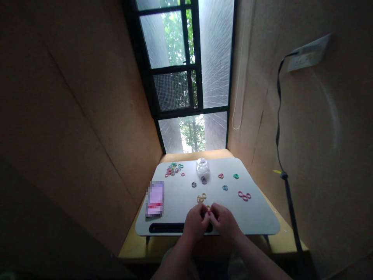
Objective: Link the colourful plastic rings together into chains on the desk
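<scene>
My left hand (198, 221) and my right hand (222, 220) meet over the front of a small white table (180, 202). Both are closed, with thumbs and fingertips pinched together around a small yellow ring (208, 207), like a hair tie, of which only the upper edge shows. Just beyond the fingers lies a cluster of yellow rings (201, 197). Farther off are a black ring group (194, 184), a purple one (204, 180), a blue one (225, 187), red rings (220, 176), green rings (236, 176) and pink rings (244, 196).
A clear round jar (202, 168) stands at the table's back. Mixed coloured rings (172, 169) lie in a heap at back left. A blurred purple flat object (155, 199) rests on the left. A dark slot (166, 228) runs along the front edge; a cable (287, 202) hangs at right.
</scene>
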### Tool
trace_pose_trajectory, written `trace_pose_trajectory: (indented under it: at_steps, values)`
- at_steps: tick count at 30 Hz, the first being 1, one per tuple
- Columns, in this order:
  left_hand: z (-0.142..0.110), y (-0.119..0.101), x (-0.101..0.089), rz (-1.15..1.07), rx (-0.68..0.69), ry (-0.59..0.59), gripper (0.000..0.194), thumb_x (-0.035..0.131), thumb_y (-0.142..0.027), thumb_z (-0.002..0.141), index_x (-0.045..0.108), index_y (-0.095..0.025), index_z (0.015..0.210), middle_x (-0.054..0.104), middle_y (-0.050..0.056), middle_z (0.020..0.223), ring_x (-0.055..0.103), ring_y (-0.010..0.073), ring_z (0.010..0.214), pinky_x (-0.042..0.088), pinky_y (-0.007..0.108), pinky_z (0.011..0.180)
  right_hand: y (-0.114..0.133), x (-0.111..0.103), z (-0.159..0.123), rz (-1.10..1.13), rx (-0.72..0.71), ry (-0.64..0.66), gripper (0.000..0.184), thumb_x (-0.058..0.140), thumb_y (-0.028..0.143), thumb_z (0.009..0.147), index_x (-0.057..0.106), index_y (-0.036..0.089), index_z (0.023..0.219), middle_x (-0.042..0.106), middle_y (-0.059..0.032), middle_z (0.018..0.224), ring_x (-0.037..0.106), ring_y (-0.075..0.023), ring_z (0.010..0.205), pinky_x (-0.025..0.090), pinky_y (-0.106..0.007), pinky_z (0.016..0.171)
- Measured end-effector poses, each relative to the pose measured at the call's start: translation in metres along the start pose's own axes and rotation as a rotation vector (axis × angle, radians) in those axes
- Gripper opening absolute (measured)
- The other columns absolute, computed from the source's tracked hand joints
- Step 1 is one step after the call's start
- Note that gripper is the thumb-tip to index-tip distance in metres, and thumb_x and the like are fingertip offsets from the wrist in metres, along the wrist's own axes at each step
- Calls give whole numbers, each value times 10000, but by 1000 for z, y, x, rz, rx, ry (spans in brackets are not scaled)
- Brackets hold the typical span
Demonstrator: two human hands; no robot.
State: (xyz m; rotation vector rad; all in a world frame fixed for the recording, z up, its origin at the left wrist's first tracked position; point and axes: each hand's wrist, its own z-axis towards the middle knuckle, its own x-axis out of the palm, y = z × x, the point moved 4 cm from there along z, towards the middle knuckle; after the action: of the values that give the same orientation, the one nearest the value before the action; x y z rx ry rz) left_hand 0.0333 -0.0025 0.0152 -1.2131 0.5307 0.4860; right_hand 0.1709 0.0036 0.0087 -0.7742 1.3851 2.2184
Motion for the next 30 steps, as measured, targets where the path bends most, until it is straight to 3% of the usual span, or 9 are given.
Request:
trace_pose_trajectory:
  at_steps: [30]
  values:
    - [-2,1,0,30,11,3,51,535,-193,828,551,-197,780,609,-7,740,539,141,691,364,247,653,-2,2,-1,0,2,-5,135,477,242,860,533,208,742,627,-8,705,546,-156,661,361,-255,626]
